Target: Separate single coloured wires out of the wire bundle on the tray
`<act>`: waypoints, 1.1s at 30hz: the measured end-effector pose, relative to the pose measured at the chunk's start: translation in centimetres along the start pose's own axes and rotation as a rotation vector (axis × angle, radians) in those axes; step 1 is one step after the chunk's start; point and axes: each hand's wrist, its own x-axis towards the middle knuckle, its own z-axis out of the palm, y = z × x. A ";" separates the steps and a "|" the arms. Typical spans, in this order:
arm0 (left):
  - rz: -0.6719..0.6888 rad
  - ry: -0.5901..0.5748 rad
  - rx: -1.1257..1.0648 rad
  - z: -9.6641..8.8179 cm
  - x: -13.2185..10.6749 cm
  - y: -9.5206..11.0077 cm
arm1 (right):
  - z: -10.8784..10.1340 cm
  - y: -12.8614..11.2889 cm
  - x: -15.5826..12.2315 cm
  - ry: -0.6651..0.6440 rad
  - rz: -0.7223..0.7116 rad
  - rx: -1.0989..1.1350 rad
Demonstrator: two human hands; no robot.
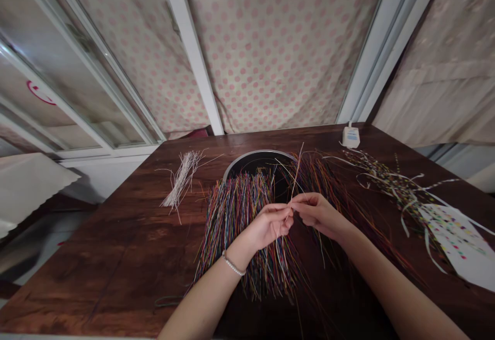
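The left hand [268, 225] and right hand [319, 215] pinch a pale strand [296, 175] between them, over multicoloured strands [235, 206] draped across a dark bowl [259, 153] at twelve o'clock.

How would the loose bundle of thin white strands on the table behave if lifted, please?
This bundle of thin white strands will probably feel light and springy, as stray ends stick out straight. It may slip apart; no tie shows.

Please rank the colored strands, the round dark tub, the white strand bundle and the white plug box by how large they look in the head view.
1. The colored strands, spread widest.
2. The round dark tub, partly hidden by strands.
3. The white strand bundle.
4. The white plug box, though its distance makes this less sure.
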 end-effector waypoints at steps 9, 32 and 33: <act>-0.014 -0.040 0.012 0.2 -0.2 0.1 | -0.2 0.2 -0.1 -0.025 0.008 0.004; -0.041 -0.129 0.106 0.5 -0.3 0.2 | 0.6 0.5 0.2 0.175 -0.277 0.201; -0.044 -0.137 0.107 0.5 -0.3 0.2 | 0.6 0.5 0.2 0.185 -0.288 0.208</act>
